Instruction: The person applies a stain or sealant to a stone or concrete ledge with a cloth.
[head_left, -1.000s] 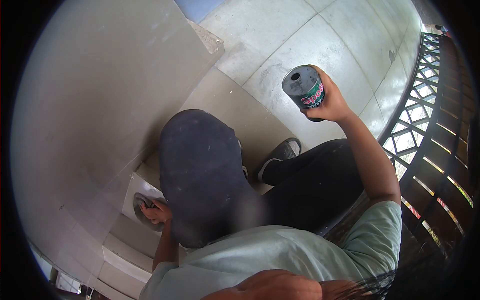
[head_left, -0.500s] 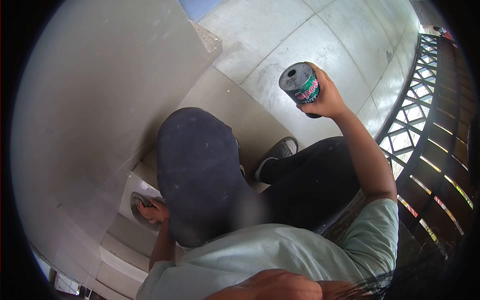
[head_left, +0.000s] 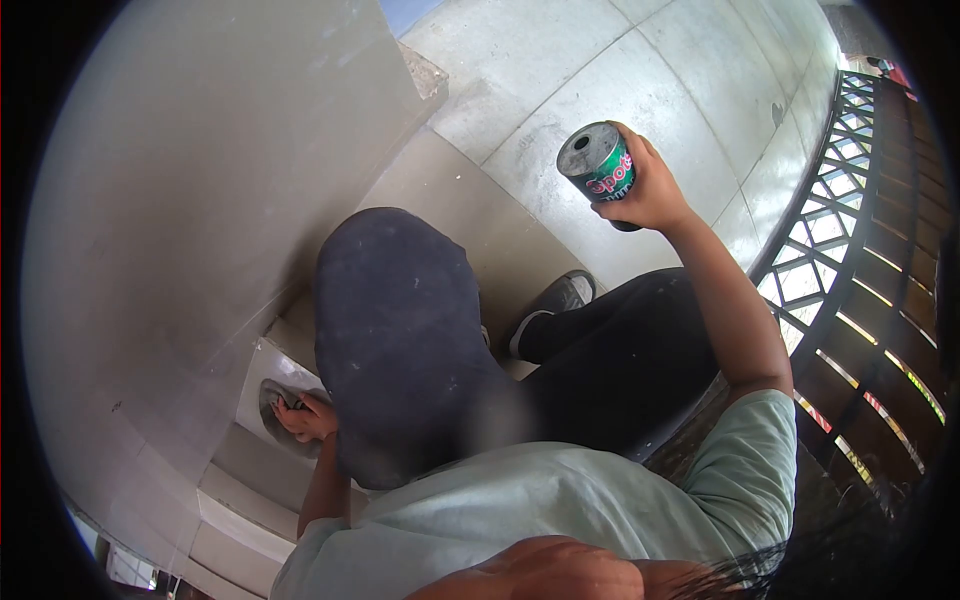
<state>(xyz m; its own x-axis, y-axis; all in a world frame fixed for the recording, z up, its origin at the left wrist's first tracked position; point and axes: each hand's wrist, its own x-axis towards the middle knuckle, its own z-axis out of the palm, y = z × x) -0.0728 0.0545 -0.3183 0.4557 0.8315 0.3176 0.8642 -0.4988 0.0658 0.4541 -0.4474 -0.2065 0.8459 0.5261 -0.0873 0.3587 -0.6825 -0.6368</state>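
Note:
My right hand (head_left: pixel 652 190) is wrapped round a green and black can (head_left: pixel 597 170) with a pink and white label. The can is raised above the pale floor, its grey top with a round dark hole tilted toward me. Down at the left, on a pale step, my left hand (head_left: pixel 312 418) has its fingers curled over a grey, rounded thing (head_left: pixel 275 408) that looks like a cloth or pad. Part of that thing is hidden under my fingers.
My bent knee (head_left: pixel 395 300) rises in the middle, with a shoe (head_left: pixel 568 293) beside it. A smooth wall (head_left: pixel 200 180) runs along the left, and stair steps (head_left: pixel 245 490) lie below my left hand. Dark metal railing (head_left: pixel 850 200) curves along the right.
The can has turned slightly in my right hand's grip, and its label has shifted a little to the left. My left hand stays almost where it was.

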